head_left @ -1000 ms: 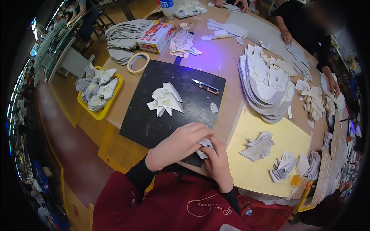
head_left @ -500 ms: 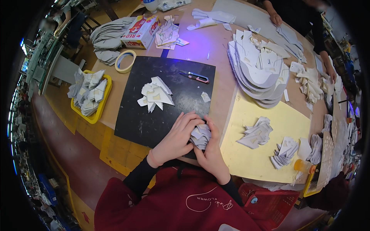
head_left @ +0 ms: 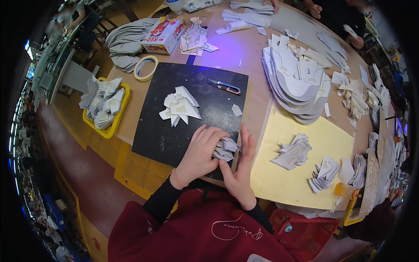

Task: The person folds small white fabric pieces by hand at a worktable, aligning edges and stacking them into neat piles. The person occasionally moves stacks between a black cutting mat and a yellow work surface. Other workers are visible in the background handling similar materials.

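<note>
A small stack of grey-white cut fabric pieces (head_left: 224, 149) sits over the near edge of a black cutting mat (head_left: 150, 142). My left hand (head_left: 201, 150) is closed around the stack's left side, its fingers curled over the top. On the other side my right hand (head_left: 241, 172) has its fingers stretched up and apart from the stack, while the thumb tip is at its lower edge. Farther back on the mat lie a loose pile of cream-white pieces (head_left: 181, 107), thread snips (head_left: 224, 86) and a small scrap (head_left: 236, 110).
Left are a yellow tray (head_left: 117, 123) of bundled pieces, a tape roll (head_left: 146, 68) and a red-white box (head_left: 163, 35). Right, a yellow sheet (head_left: 266, 174) bears two small stacks below large layered panels (head_left: 301, 83). Another person's hand (head_left: 357, 42) is across the table.
My right hand's fingers have opened away from the stack, and the stack has tilted slightly. Across the table, the other person's hands have moved. The whole view has shifted a little.
</note>
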A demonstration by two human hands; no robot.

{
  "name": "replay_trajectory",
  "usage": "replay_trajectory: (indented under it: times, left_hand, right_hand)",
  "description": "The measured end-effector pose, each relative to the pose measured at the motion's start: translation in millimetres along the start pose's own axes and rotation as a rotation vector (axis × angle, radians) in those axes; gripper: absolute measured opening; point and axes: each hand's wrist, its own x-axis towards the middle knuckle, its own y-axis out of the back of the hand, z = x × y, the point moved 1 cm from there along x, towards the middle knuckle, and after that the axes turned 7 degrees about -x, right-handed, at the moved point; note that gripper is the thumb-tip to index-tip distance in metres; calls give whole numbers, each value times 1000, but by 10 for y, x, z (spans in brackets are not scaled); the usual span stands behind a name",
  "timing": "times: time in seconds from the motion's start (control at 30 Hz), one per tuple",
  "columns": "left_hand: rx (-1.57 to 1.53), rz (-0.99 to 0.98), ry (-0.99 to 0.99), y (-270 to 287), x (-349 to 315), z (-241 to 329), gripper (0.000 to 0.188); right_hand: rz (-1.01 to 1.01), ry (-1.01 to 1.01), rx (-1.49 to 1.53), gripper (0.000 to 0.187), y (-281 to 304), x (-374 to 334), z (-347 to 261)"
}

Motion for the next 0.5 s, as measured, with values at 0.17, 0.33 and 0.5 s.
replay_trajectory:
  times: [0.17,0.33,0.5]
  left_hand:
    - [-22,43,-31,-11,41,50,64]
    - [-21,37,-57,23,83,52,60]
    - [184,114,-52,22,62,92,56]
  right_hand:
    - [-111,36,-212,47,145,51,44]
    - [-29,-216,71,49,164,143,100]
    - [-95,-86,282,75,-2,234,2]
